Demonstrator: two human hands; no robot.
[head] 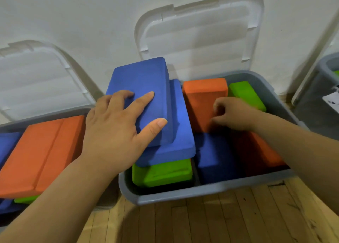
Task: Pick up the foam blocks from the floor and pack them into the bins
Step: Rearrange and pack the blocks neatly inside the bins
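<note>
At the bottom of the frame lies the wooden floor [211, 222], with both bare forearms reaching up across it from the lower corners. Just beyond, the centre grey bin [201, 191] stands open and packed with foam blocks. A green block [161, 173] sits against its near left wall, and a dark blue block [214, 158] lies low beside it. An orange block [266, 151] lies partly under the right forearm. In the lower left a second grey bin [55, 115] holds two orange blocks [42, 151] side by side over a green one and some blue ones. The left hand [117, 132] lies flat, with fingers and thumb spread wide, on the top blue block [145, 84]. This block is tilted and rests on a second blue block [183, 132], which lies on the green one. To the right of centre the right hand [234, 114] is blurred. Its fingers are curled against a raised orange block [203, 99], and I cannot tell whether they grip it. Behind that hand another green block [247, 95] leans in the bin's far right corner. Farther back, the clear lid [200, 37] of the centre bin stands against the white wall [82, 13]. The left bin's lid [36, 77] also leans there. A third bin [328, 62] shows at the right edge.
</note>
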